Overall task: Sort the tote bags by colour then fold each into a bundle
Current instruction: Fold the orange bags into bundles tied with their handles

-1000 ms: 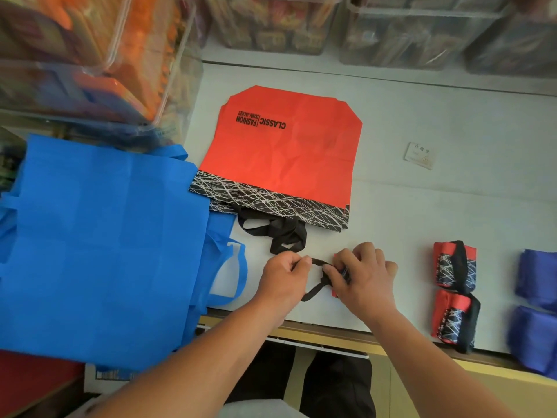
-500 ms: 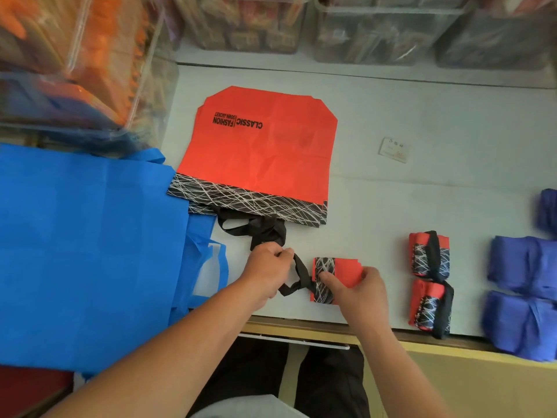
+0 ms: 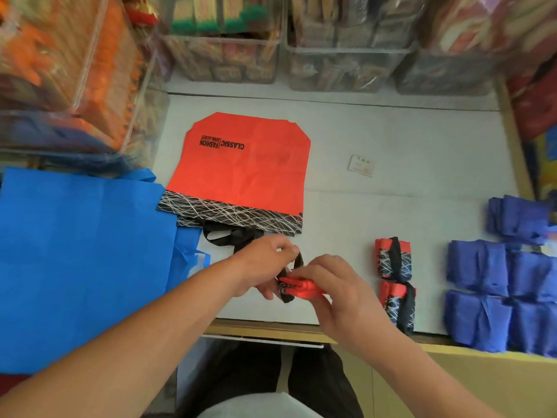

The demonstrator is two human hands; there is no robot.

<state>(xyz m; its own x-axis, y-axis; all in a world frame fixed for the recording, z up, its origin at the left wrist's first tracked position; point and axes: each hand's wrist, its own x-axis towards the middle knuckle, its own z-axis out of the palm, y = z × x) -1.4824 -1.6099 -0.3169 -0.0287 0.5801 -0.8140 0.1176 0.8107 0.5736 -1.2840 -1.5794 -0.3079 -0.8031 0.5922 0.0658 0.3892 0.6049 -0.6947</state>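
Red bundle (image 3: 301,290), gripped by right hand (image 3: 340,294), near front edge of table (image 3: 391,212).

Black print "CLASSIC | FASHION" read on flat red tote bag (image 3: 241,170), upside down to cam, near far-left corner. Smaller line beside it too small to be read. Marks on white card (image 3: 360,165) illegible.
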